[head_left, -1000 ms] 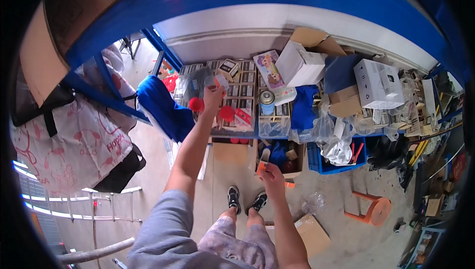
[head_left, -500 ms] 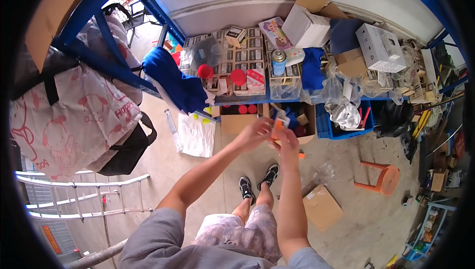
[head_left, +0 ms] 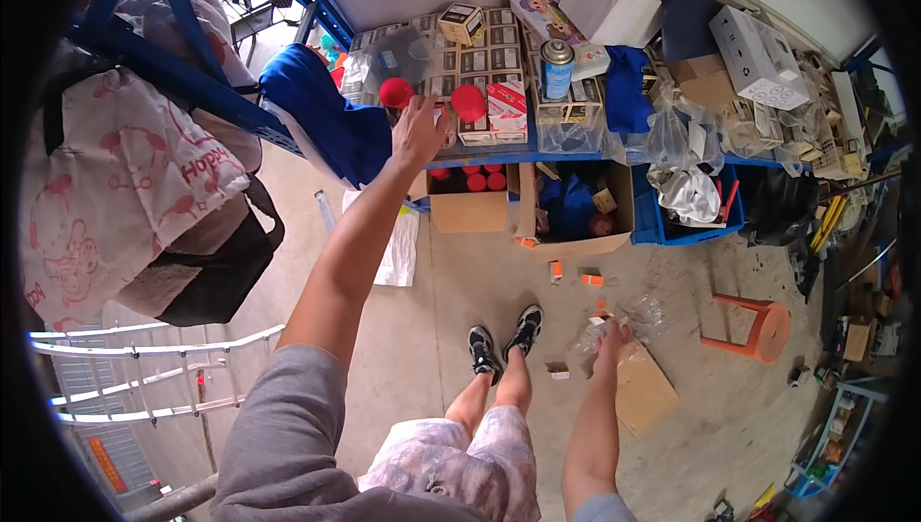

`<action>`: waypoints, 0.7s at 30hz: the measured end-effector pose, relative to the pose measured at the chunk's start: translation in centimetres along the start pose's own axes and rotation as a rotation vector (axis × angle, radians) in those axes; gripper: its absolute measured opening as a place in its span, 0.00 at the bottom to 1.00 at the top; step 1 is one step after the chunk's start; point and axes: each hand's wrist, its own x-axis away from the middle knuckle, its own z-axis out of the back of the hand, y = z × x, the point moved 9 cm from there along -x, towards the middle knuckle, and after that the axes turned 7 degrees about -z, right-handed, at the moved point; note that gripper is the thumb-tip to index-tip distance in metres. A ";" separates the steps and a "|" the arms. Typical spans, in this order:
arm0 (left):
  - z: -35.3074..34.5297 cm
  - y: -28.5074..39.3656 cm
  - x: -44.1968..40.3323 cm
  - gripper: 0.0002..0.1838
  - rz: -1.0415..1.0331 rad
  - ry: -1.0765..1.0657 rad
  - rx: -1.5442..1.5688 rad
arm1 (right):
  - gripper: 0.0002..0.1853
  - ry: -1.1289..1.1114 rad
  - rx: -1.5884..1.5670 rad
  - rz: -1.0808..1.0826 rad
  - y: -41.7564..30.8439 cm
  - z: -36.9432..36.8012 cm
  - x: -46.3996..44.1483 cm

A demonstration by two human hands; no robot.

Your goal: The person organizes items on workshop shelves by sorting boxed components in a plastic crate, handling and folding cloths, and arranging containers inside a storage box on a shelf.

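My left hand (head_left: 419, 133) reaches over the shelf's front edge. Its fingers are apart and bent, beside a red round cap (head_left: 395, 93) and left of a second red cap (head_left: 469, 102); whether they touch a box there I cannot tell. Low on the right, my right hand (head_left: 611, 338) hangs with its fingers spread. Just beyond its fingertips is a small orange piece (head_left: 601, 305), near crumpled clear plastic (head_left: 645, 313) and a flat cardboard piece (head_left: 645, 390). Small orange boxes (head_left: 592, 280) lie on the floor.
Many small boxes (head_left: 499, 47) cover the shelf, with a spray can (head_left: 556, 71) among them. Under it stand an open carton of red-capped items (head_left: 470, 213), another carton (head_left: 576, 246) and a blue crate (head_left: 686, 232). An orange stool (head_left: 767, 330) lies right; a ladder (head_left: 192, 415) is left.
Both hands were together on a small orange box. They have parted: the left went up to the shelf, the right down and right, the box no longer between them.
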 end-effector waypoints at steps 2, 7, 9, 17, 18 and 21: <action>-2.3 -1.0 -0.7 0.21 0.018 -0.124 -0.139 | 0.23 -0.136 0.069 0.042 1.1 -0.1 -1.7; -2.0 1.4 1.1 0.19 -0.108 -0.058 -0.214 | 0.21 -0.333 0.041 0.050 -2.2 -5.0 8.3; -1.4 2.8 2.1 0.19 -0.165 0.025 -0.211 | 0.18 -0.435 0.027 0.060 -3.0 -8.1 10.1; 2.1 3.9 9.9 0.20 0.204 0.522 0.322 | 0.15 -0.774 0.079 0.244 -8.3 -19.1 25.2; 1.8 4.7 12.0 0.20 0.263 0.551 0.472 | 0.15 -0.843 0.084 0.259 -9.2 -20.4 27.4; -4.8 8.8 21.0 0.22 0.618 0.165 1.172 | 0.18 -0.892 0.019 0.151 -9.9 -22.2 30.8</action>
